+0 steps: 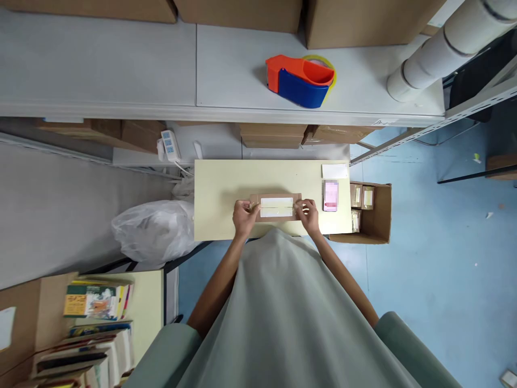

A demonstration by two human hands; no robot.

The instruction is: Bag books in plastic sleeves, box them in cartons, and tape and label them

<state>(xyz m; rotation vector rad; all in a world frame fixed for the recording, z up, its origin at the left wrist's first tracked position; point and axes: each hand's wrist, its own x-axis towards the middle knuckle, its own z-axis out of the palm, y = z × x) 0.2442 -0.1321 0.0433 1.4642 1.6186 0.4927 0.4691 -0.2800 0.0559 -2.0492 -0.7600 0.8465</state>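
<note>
A small flat brown cardboard box [278,219] with a white label area lies on the pale yellow table [218,178]. A thin yellowish line runs lengthwise across the white area, perhaps a seam or the edge of clear tape; I cannot tell which. My left hand [244,216] is closed at the box's left end, thumb and fingertips pinched together. At the right end my right hand [309,214] has its fingers pinched in the same way. Shiny spots show near both sets of fingertips. To the right lie a phone with a pink screen [330,195] and a white slip [334,171].
An orange and blue tape dispenser [301,78] sits on the shelf [230,70] ahead, below large cartons [242,13]. An open carton [376,231] holding small boxes stands right of the table. A plastic bag [155,231] is at left, books [97,302] lower left.
</note>
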